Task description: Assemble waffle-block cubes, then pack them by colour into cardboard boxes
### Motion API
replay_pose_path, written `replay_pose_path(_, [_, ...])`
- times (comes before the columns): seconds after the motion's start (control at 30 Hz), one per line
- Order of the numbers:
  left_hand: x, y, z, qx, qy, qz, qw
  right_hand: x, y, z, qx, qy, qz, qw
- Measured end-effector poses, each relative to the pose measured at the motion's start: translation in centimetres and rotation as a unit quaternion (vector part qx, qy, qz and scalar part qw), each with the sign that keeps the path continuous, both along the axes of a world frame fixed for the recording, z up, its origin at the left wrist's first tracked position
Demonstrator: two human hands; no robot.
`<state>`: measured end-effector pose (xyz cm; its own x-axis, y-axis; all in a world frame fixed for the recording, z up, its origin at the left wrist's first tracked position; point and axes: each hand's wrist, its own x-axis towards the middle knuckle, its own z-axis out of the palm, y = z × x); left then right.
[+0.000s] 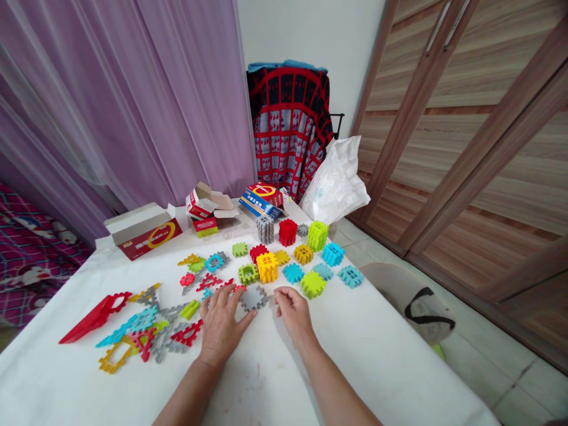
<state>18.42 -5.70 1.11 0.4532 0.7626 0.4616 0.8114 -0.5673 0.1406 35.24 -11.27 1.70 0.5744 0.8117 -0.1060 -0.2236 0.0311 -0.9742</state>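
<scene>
My left hand (224, 319) is low over the white-covered table with its fingers spread, beside the loose pieces. Just off its fingertips lies a grey interlocking building piece (254, 298), flat on the cloth between my two hands. My right hand (291, 313) is curled, thumb against fingers, to the right of the grey piece; whatever is in it, if anything, is hidden. Ahead stand stacks of like pieces: yellow (267, 268), red (288, 232), grey (265, 229) and lime green (318, 236). A lime green stack (313, 284) and a blue piece (293, 273) lie nearer.
Mixed pieces spread at the left, among them a long red piece (89, 319) and a mustard frame (116, 355). Opened cardboard boxes (151, 236) line the back edge, with a white plastic bag (336, 180) at the back right. Wooden wardrobe doors (465, 142) rise beyond.
</scene>
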Motion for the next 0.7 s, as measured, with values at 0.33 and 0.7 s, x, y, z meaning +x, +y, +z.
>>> replay_pose_path(0.33, [0.4,0.4,0.5,-0.010,0.014,-0.010,1.000,0.1,0.1,0.0,-0.002,0.019,-0.008,1.000])
replay_pose_path(0.7, [0.8,1.1,1.2,-0.041,0.037,-0.054,0.997,0.2,0.3,-0.3,0.004,0.008,-0.001,1.000])
